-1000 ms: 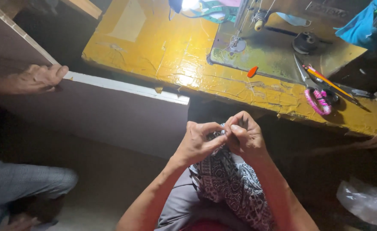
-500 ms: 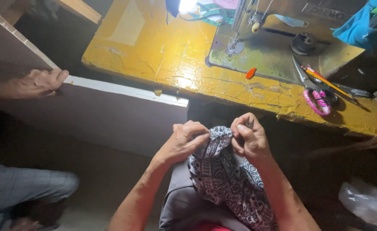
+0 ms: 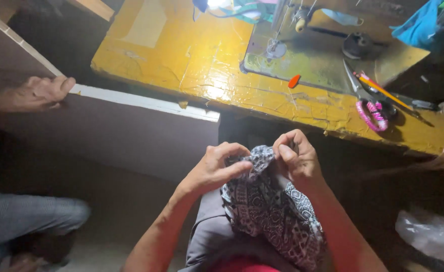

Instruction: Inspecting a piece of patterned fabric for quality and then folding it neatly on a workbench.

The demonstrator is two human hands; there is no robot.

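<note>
Your table (image 3: 192, 65) is a yellow top, paint cracked and worn, lit brightest near the middle. A grey-green sewing machine bed (image 3: 322, 65) is set into it at the back right. On that bed lies a small orange piece (image 3: 294, 81). At the right edge you have scissors (image 3: 370, 103) with pink-wrapped handles, an orange pencil (image 3: 380, 89) lying across the blades. Blue cloth (image 3: 417, 25) sits at the far right corner, and pale green cloth (image 3: 242, 7) at the back.

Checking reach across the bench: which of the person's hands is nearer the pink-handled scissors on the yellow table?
Right hand, below and left of the pink-handled scissors. Left hand lies farther left, gripping the patterned black-and-white cloth.
</note>
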